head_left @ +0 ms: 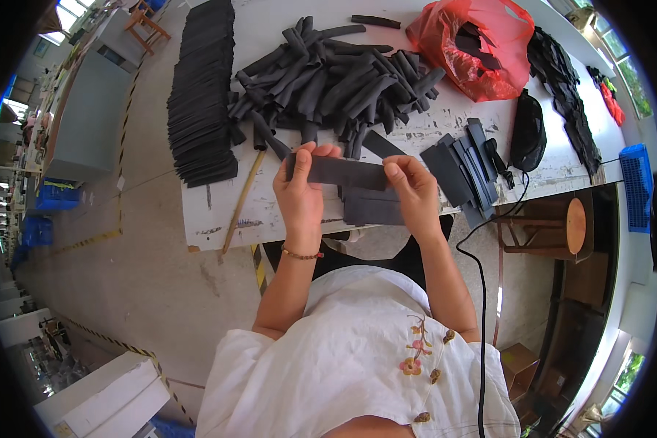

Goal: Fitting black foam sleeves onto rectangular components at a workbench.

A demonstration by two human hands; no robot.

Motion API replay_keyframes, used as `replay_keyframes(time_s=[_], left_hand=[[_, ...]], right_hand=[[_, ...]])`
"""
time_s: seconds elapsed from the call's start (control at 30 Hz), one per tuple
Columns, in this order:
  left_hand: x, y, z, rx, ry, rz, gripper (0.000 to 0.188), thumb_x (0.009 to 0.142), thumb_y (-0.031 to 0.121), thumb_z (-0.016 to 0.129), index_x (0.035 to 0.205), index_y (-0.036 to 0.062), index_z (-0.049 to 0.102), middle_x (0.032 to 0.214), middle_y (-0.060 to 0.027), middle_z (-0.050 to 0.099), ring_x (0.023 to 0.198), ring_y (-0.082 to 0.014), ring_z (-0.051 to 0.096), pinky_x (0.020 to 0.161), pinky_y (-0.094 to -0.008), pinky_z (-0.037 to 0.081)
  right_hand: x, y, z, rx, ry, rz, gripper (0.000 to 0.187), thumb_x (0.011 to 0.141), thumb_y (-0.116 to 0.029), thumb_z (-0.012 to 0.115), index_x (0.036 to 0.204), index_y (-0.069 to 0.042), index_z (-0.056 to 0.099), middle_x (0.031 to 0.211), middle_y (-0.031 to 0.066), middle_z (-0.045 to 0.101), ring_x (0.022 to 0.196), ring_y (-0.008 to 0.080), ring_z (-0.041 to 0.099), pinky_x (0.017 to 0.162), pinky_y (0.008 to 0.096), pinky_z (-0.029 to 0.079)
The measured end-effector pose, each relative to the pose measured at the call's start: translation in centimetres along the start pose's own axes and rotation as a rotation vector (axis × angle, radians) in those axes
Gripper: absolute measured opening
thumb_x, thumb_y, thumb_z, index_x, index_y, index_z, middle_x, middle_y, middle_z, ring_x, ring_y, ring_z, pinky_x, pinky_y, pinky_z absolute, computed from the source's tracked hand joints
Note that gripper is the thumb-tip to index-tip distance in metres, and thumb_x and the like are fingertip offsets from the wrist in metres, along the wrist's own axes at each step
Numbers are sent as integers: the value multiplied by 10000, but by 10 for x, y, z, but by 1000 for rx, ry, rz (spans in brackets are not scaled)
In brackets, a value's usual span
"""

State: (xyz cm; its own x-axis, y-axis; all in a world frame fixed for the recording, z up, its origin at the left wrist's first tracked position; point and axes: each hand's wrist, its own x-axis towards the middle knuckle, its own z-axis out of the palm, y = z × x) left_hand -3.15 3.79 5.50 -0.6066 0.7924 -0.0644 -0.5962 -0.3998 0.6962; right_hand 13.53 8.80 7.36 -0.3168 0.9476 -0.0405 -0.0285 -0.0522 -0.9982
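A flat dark grey fabric strip [347,173] is stretched level between my two hands above the table's front edge. My left hand [299,197] pinches its left end, thumb on top and fingers behind. At the other end, my right hand [416,196] grips it between thumb and fingertips. Just below the strip, several flat dark pieces [372,210] lie at the table edge, partly covered by my right hand. Behind my hands spreads a heap of curled dark strips [328,80]. More flat strips [456,168] lie fanned out right of my right hand.
A long stack of dark strips [201,95] lines the table's left side. A thin yellowish stick [244,201] juts over the front edge. At the back right sits a red plastic bag [445,36], with a black pouch [527,131] nearer. A black cable [482,292] hangs down beside my right arm.
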Motion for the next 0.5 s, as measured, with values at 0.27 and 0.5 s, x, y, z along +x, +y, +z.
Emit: replay_keyframes(time_s=[0.27,0.5], left_hand=[[5,-8,-3,14,64,-65,277,931,204,629,1042,-50,616,959,-188,677,906,-328,669,892,-418,522],[-2,-8,21,-182,14,-92,321,926,252,636,1065,-35,604,954,-153,681,901,-299,667,887,-431,537]], right_hand=[[-4,7,-10,48,-141,189,259,873,-1,643,1090,46,509,858,103,663,761,150,656,708,264,535],[-12,24,-20,-122,17,-270,138,870,84,585,999,40,601,944,89,675,819,145,664,696,251,530]])
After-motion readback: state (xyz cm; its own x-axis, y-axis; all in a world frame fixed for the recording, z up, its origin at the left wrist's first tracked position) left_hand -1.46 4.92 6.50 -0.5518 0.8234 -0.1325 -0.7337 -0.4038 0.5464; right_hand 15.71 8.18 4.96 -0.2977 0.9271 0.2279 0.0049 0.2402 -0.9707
